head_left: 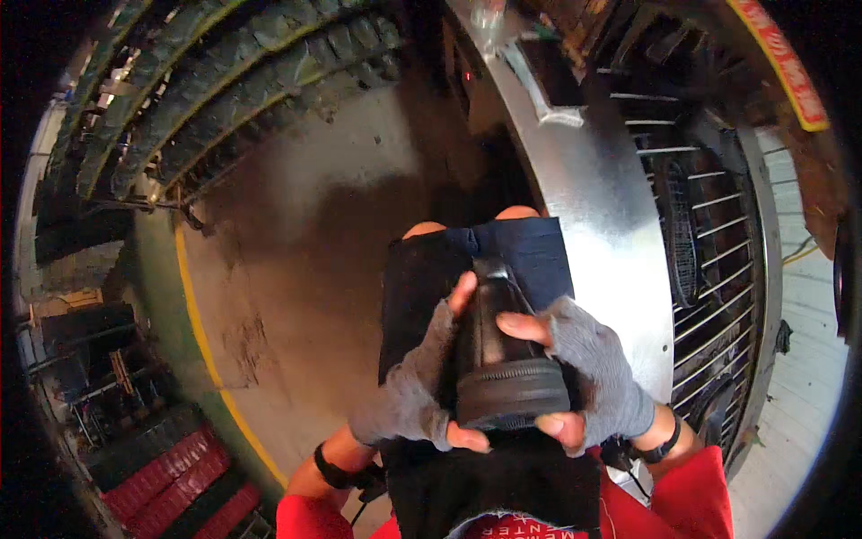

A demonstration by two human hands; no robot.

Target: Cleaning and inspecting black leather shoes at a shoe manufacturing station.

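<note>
My left hand (415, 386) and my right hand (588, 377), both in grey fingerless gloves, grip a black rolled rubber piece (503, 359) with a ribbed rim, like a folded inner tube. The left hand wraps its left side, thumb under the rim. Fingers of the right hand lie across its top, with the thumb at the lower edge. The piece rests over my lap, above a black apron (422, 278) and dark blue shorts (530, 247). My knees show just beyond.
A curved shiny metal counter (584, 180) runs along the right, with wire racks (709, 225) behind it. Tyres (224, 81) hang in rows at upper left. A concrete floor (296, 269) with a yellow line (202, 341) lies to the left, and red crates (175, 490) sit at lower left.
</note>
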